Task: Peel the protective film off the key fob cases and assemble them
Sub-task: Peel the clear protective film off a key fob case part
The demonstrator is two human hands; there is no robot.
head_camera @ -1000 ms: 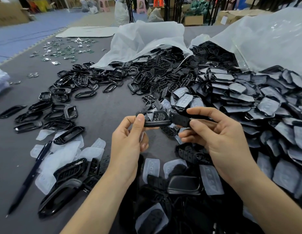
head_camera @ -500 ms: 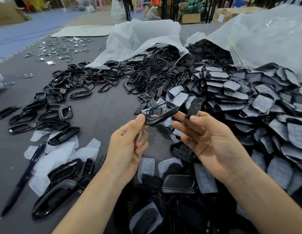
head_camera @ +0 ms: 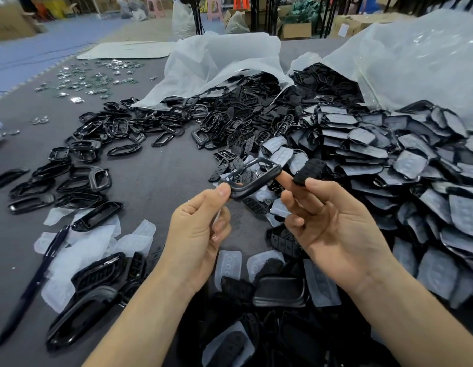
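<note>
Separated further: frame (head_camera: 252, 178) from button pad (head_camera: 308, 170) | left hand (head_camera: 198, 234) grip pinches frame | right hand (head_camera: 333, 229) grip pinches button pad

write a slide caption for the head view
Left hand pinches a black case frame, right hand holds a black button pad beside it, above a grey table heaped with case parts.

A dark grey felt-covered worktop (head_camera: 156, 186) fills the foreground. Beyond its far edge lies a blue floor (head_camera: 44, 49), where brown cardboard boxes (head_camera: 296, 30) and pink plastic stools (head_camera: 157, 6) stand.
</note>
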